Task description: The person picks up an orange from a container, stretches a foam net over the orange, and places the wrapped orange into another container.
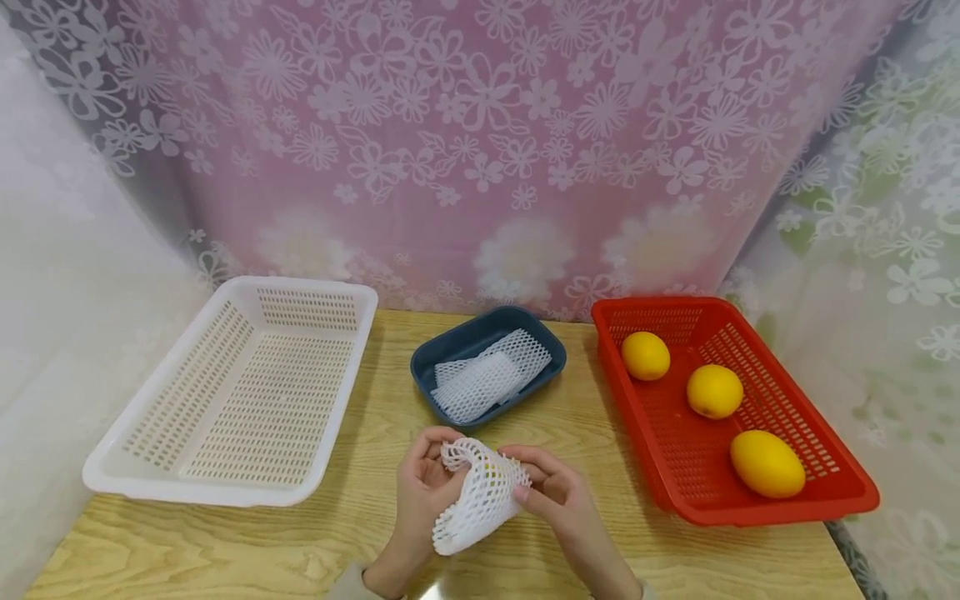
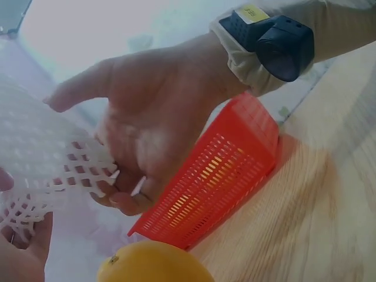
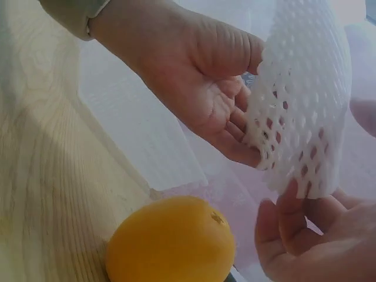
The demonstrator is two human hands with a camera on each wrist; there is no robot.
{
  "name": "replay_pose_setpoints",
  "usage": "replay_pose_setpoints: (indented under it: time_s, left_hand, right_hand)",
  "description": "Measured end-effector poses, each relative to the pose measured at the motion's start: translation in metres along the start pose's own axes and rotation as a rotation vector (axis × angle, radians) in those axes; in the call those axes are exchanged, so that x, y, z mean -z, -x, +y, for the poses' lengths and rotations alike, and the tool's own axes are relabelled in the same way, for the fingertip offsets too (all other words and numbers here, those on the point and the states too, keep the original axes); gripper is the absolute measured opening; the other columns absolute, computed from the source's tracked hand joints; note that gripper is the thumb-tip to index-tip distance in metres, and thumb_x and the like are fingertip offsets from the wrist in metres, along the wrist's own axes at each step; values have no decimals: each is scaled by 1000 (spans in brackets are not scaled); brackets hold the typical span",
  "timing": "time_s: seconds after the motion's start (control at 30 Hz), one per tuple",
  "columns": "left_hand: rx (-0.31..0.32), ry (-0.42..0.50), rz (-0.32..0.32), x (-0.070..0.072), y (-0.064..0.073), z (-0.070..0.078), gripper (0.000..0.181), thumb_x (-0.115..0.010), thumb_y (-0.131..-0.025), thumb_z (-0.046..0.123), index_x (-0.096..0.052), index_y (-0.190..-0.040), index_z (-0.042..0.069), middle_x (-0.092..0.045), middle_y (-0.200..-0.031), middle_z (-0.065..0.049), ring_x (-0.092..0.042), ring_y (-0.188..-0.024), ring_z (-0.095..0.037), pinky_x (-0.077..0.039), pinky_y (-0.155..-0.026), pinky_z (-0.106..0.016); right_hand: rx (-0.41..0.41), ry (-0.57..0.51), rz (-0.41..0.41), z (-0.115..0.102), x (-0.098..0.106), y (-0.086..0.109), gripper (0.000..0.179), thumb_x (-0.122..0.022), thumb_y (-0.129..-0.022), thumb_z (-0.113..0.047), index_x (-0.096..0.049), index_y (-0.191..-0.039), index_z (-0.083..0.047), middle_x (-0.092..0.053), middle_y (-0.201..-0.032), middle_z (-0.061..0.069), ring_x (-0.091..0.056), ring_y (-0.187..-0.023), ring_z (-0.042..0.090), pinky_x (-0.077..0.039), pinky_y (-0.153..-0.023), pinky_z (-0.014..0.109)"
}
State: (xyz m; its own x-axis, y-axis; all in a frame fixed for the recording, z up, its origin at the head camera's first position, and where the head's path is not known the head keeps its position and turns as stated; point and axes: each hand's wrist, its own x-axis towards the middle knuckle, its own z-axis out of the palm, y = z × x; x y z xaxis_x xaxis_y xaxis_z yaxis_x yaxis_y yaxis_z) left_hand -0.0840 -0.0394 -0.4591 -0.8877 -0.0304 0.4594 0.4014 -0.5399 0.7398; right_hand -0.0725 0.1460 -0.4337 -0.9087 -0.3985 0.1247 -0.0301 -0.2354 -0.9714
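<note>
Both hands hold a white foam mesh fruit sleeve (image 1: 483, 504) in front of the body. My left hand (image 1: 422, 492) grips its left side, the thumb at the opening. The right hand (image 1: 573, 508) holds the opposite edge between thumb and fingers. In the left wrist view, the right hand (image 2: 158, 100) has its fingers at the mesh edge. In the right wrist view, the left hand (image 3: 182, 70) grips the sleeve (image 3: 308, 100). Below the hands lies a yellow-orange fruit (image 3: 170, 241), mostly hidden by the sleeve in the head view, with yellow showing through the mesh.
A blue tray (image 1: 551, 333) with more flattened foam sleeves (image 1: 480, 387) stands just beyond the hands. To the right, a red basket (image 1: 660, 475) holds three yellow fruits (image 1: 715, 391). At the left stands a white basket (image 1: 322, 442). A flowered curtain (image 1: 465, 150) hangs behind.
</note>
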Motion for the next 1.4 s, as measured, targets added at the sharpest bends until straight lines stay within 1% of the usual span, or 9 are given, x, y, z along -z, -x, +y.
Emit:
replay_pose_setpoints:
  time_s: [0.1, 0.23, 0.4, 0.47, 0.7, 0.93, 1.03, 1.17, 1.4]
  left_hand:
    - [49, 29, 37, 0, 0, 2, 31, -53, -80, -21, -50, -110, -13, -64, -96, -2, -60, -89, -10, -51, -77, -19]
    - [135, 137, 60, 0, -1, 4, 37, -52, -82, -19, -56, -112, 3, -62, -94, 0, -58, -86, -8, -51, -74, -18]
    - [217, 275, 74, 1, -3, 8, 40, -46, -84, -19, -55, -113, 7, -60, -94, 2, -57, -86, -8, -50, -74, -18]
    - [251, 348, 75, 2, -4, 10, 39, -43, -85, -17, -54, -113, 8, -60, -96, 2, -57, -87, -8, -49, -75, -18]
    - [392, 530, 4, 5, -6, 11, 34, -38, -89, -14, -53, -111, 9, -59, -94, 1, -57, -86, -9, -49, -74, -20]
    - [549, 518, -117, 7, -3, 9, 35, -39, -90, -12, -52, -113, 11, -58, -100, -1, -57, -91, -12, -50, -75, -22]
    - [627, 494, -182, 8, -1, 9, 31, -40, -93, -7, -52, -116, 10, -60, -104, -3, -58, -92, -13, -51, -76, -24]
    - [737, 448, -257, 6, 0, 9, 22, -43, -98, 5, -55, -117, 8, -62, -100, -2, -61, -87, -10, -54, -74, -25]
    - [865, 389, -343, 4, 4, 6, 24, -45, -103, 22, -60, -114, 7, -65, -106, -3, -63, -95, -11, -54, -85, -28]
  right_hand:
    - [-69, -28, -33, 1, 2, -1, 37, -53, -97, -1, -50, -130, 13, -71, -108, 7, -66, -96, 15, -53, -84, 28]
    - [-82, -52, -82, 3, 6, -3, 29, -45, -100, -5, -58, -126, 2, -71, -107, 6, -66, -92, 13, -53, -83, 28]
    - [-178, -65, -100, 2, 10, -4, 35, -37, -105, -18, -66, -122, -13, -67, -117, 3, -63, -97, 13, -51, -84, 29]
    - [-204, -104, -117, 2, 11, -4, 38, -34, -106, -21, -70, -118, -16, -68, -112, 0, -62, -94, 12, -49, -82, 27]
    - [-61, -522, -252, 6, 18, -2, 48, -24, -106, -8, -72, -112, -10, -68, -101, -3, -60, -92, 8, -46, -84, 24]
    - [61, -883, -284, 8, 24, -1, 49, -14, -104, -12, -59, -121, -4, -62, -113, 4, -55, -106, 16, -40, -96, 30]
    - [94, -981, -281, 8, 25, 0, 47, -15, -105, -15, -56, -125, -3, -60, -116, 6, -54, -109, 18, -39, -98, 31]
    - [97, -946, -240, 6, 22, -2, 46, -15, -107, -10, -54, -128, -2, -60, -116, 7, -56, -108, 18, -42, -97, 29]
    - [30, -678, -211, 6, 14, -6, 43, -18, -106, -1, -56, -127, -4, -61, -112, 3, -59, -103, 12, -48, -91, 23]
